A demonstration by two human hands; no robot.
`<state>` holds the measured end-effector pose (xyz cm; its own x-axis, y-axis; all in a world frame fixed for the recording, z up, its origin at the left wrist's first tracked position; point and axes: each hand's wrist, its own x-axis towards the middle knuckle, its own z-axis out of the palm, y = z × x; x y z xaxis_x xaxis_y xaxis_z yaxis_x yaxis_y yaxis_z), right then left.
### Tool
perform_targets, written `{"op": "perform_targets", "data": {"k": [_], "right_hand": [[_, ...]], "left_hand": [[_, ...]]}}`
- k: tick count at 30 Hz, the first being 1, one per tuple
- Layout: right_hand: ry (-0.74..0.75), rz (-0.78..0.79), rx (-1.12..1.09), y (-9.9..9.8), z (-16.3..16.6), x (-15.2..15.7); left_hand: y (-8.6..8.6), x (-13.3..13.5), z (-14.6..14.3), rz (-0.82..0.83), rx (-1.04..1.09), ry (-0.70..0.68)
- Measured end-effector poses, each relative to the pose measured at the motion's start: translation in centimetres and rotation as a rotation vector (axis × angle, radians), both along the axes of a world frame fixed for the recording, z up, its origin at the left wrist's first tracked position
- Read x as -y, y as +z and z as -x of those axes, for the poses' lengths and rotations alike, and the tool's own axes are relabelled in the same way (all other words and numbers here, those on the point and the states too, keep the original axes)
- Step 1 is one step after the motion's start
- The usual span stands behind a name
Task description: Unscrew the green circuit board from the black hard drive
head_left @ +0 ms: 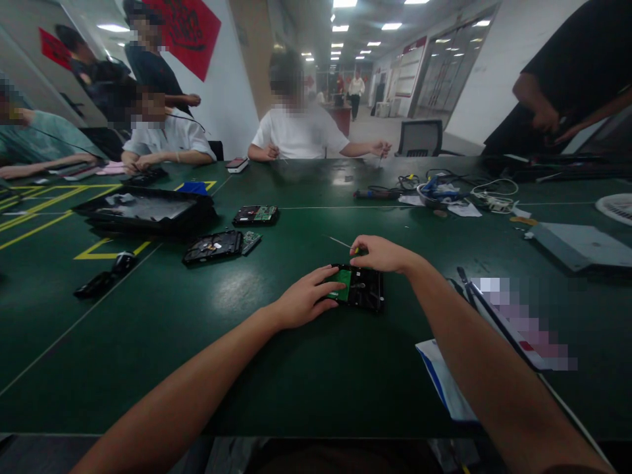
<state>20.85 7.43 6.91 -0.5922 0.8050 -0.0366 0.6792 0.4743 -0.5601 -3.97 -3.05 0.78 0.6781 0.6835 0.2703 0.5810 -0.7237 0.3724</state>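
A black hard drive (366, 291) with a green circuit board (342, 288) lies on the dark green table (276, 368) in front of me. My left hand (305, 297) rests on the drive's left edge, fingers stretched over the green board. My right hand (381, 254) sits just behind the drive, fingers closed round a thin screwdriver (342, 243) whose metal shaft points left and away.
Two more hard drives (257, 214) (217, 246) and a black tray (143, 210) lie to the left. Cables and a bowl (434, 194) sit at the back right, papers (444, 382) by my right arm. Several people sit or stand round the table.
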Motion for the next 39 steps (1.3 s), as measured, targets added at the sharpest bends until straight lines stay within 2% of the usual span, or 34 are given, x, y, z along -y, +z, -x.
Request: {"op": "perform_targets", "data": {"k": [5, 13, 17, 22, 24, 31, 39], "right_hand": [[-0.074, -0.027, -0.045, 2.2, -0.2, 0.5], [-0.096, -0.009, 0.035, 3.7, -0.1, 0.9], [-0.122, -0.131, 0.061, 6.0, 0.4, 1.9], [-0.069, -0.427, 0.025, 9.2, 1.9, 2.9], [-0.077, -0.459, -0.003, 9.8, 2.1, 3.0], [-0.129, -0.43, -0.04, 9.2, 1.1, 2.8], [-0.054, -0.4, -0.01, 8.7, 0.7, 2.7]], "left_hand": [[-0.3, 0.0, 0.0, -0.02, 0.005, -0.002], [-0.1, 0.2, -0.1, -0.011, 0.019, 0.008], [0.1, 0.1, -0.1, 0.031, 0.071, 0.049], [0.7, -0.8, -0.1, 0.061, 0.076, 0.072], [0.8, -1.2, -0.1, 0.083, 0.071, 0.056], [0.8, -2.0, -0.3, 0.103, 0.103, 0.059], [0.3, -1.5, -0.3, 0.033, 0.094, 0.149]]}}
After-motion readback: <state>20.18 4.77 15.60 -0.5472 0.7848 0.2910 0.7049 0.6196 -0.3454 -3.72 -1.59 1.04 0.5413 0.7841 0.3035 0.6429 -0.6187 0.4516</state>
